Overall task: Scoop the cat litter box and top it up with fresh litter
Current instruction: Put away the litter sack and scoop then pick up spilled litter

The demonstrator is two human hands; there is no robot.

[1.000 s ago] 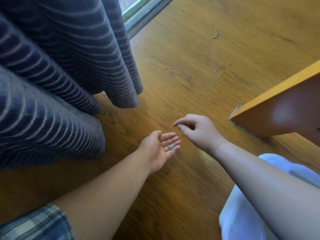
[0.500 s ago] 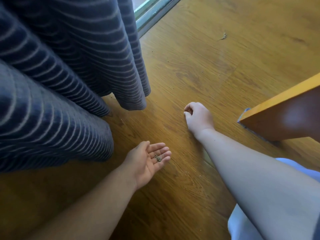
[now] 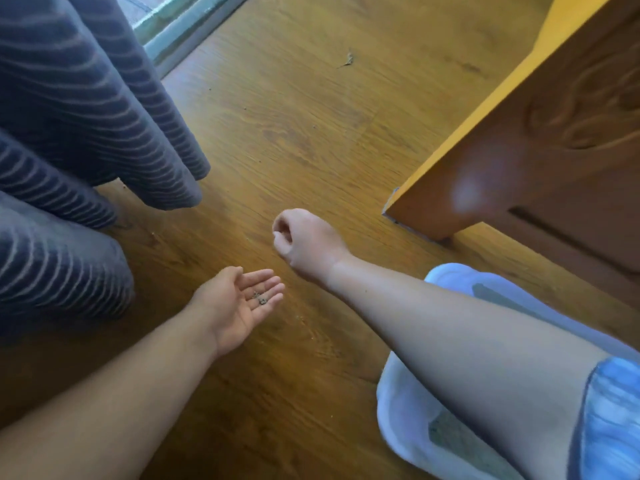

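Head view, floor level: right hand (image 3: 308,242) curled to a loose fist, knuckles down on the wooden floor (image 3: 311,126), fingertips pinched inward (whether a grain is caught between them cannot be told). Left hand (image 3: 239,303) lies just beside it, toward the person, palm up, fingers spread flat, cradling a few stray litter grains (image 3: 260,298). More specks (image 3: 304,318) sit on the boards between the hands and nearer the person; the right hand is the picker, the left the tray. White litter box (image 3: 408,420) rests at lower right under the right forearm, long axis running away from the person. Against the earlier frames, the right hand has closed from reaching fingers to a fist; the left palm has stayed open.
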